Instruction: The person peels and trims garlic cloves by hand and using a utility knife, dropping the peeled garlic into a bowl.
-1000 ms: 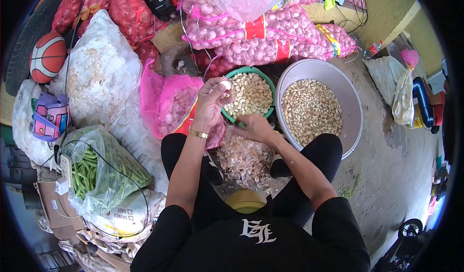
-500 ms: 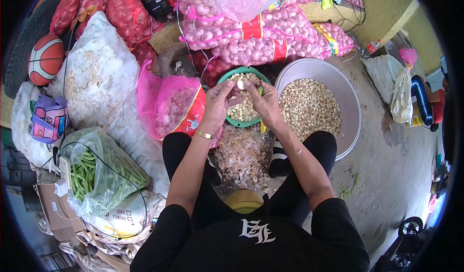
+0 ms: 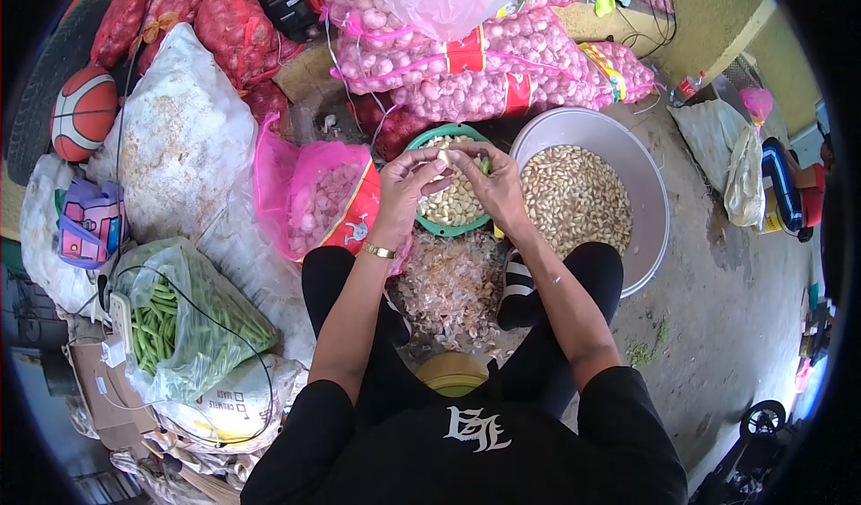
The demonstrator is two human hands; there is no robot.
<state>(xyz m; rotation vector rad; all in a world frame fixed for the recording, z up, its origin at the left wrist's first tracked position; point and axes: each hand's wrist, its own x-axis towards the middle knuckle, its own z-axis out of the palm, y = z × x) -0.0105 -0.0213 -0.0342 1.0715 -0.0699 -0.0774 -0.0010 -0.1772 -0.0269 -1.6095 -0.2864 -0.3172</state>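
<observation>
A pale garlic clove (image 3: 444,157) is pinched in the fingertips of my left hand (image 3: 408,184), closed above a green basin (image 3: 450,230). Thumb and fingers of my right hand (image 3: 499,191) meet the clove from the other side. A slim green-and-yellow tool (image 3: 486,165), perhaps a small knife, is gripped in that right hand; its blade is not visible. Peeled garlic cloves (image 3: 448,205) fill the basin. To its right, a large greyish tub (image 3: 653,209) holds many unpeeled cloves (image 3: 574,195) in liquid.
Papery garlic skins (image 3: 448,290) are heaped between my feet. An open pink mesh bag (image 3: 309,195) of garlic stands at left, and full mesh sacks (image 3: 502,65) are stacked behind. Further left are a bag of green beans (image 3: 193,317), a basketball (image 3: 84,113) and a white sack (image 3: 184,128).
My fingers have shifted slightly around the clove, which is now tilted and more covered. The right hand has turned a little, moving the tool's yellow end slightly right.
</observation>
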